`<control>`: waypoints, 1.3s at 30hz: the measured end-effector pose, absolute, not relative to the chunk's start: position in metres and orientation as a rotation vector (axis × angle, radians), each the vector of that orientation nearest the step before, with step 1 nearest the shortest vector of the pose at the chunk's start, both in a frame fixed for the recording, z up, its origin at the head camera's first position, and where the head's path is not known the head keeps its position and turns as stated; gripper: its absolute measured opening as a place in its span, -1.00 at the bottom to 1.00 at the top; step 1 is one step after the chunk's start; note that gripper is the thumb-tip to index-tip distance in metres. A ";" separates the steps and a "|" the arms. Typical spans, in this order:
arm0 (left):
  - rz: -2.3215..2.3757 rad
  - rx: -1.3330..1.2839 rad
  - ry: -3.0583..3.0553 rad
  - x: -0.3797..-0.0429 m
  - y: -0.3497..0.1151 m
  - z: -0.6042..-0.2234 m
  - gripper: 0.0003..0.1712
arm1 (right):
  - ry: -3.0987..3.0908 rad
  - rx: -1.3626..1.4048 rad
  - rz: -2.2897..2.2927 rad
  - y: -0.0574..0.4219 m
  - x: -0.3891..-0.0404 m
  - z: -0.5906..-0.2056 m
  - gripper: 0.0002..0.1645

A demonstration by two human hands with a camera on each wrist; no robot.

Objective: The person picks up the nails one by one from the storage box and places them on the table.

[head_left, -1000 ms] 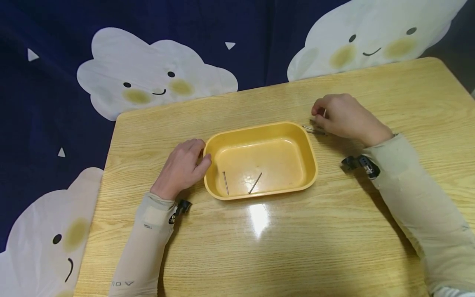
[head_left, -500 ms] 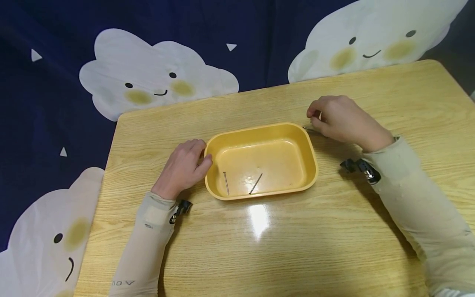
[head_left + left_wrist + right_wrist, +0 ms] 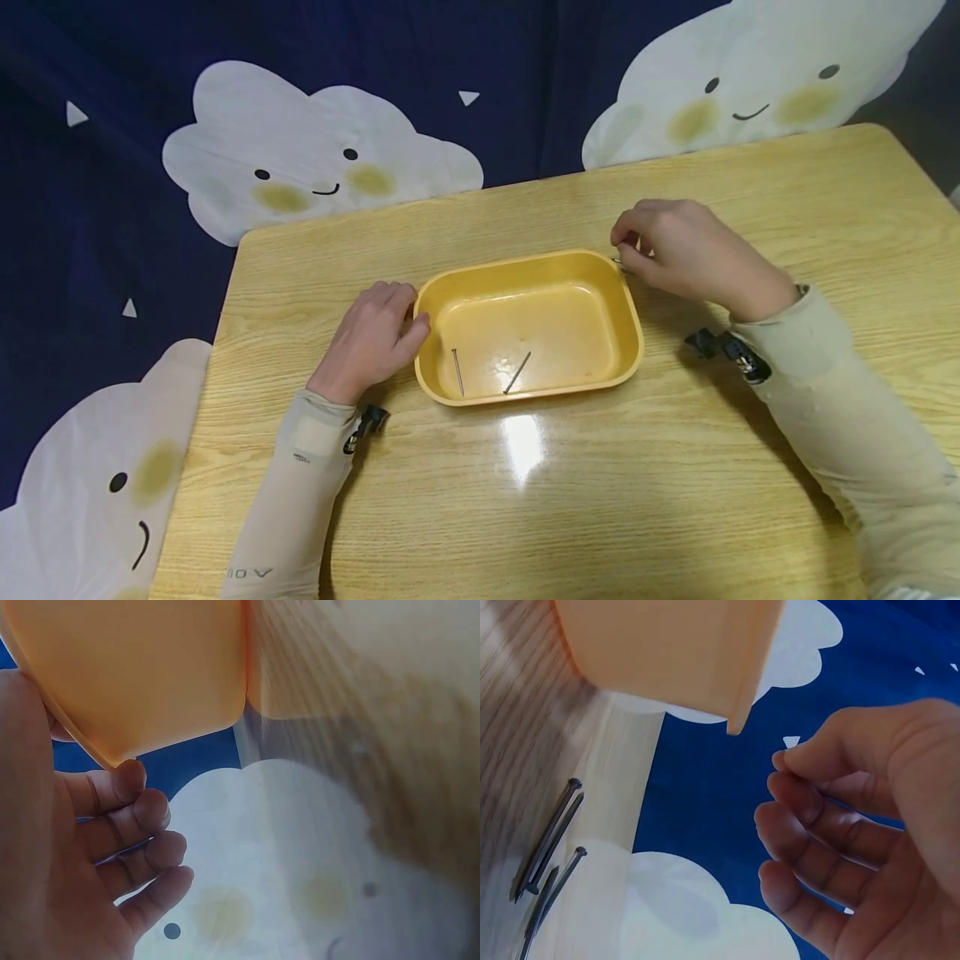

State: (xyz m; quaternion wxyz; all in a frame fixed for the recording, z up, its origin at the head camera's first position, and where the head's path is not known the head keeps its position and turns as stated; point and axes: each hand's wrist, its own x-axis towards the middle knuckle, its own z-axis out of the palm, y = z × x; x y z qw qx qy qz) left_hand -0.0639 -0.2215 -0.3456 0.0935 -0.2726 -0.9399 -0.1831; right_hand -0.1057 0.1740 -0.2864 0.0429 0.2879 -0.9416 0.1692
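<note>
A yellow plastic tray [image 3: 525, 321] lies on the wooden table with two nails in it, one nail [image 3: 458, 372] at the left and another nail [image 3: 517, 372] nearer the middle. My left hand [image 3: 367, 337] holds its left rim, the thumb over the edge and the other fingers outside. Beyond the tray's far right corner hovers my right hand [image 3: 686, 250], fingers loosely bent; no object shows between its thumb and fingertips in the right wrist view. Several loose nails [image 3: 547, 840] lie on the table near it, mostly hidden by this hand in the head view.
The wooden table [image 3: 562, 508] extends around the tray, with its back edge beyond it. Behind hangs a dark blue curtain [image 3: 525, 67] printed with white clouds [image 3: 315, 150]. A small wrist camera [image 3: 727, 346] sits on the right sleeve.
My right hand has moved left and slightly nearer me, toward the tray's far right corner, covering more of the loose nails. The left hand keeps its hold on the rim.
</note>
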 end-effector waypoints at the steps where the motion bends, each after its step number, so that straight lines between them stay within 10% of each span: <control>1: -0.543 -0.807 -2.789 -0.064 -0.222 -0.346 -0.73 | -2.878 0.883 0.518 0.173 -0.105 -0.286 -0.85; 39: -0.528 -0.795 -2.796 -0.064 -0.222 -0.347 -0.75 | -2.728 1.046 0.516 0.156 -0.082 -0.277 -0.90</control>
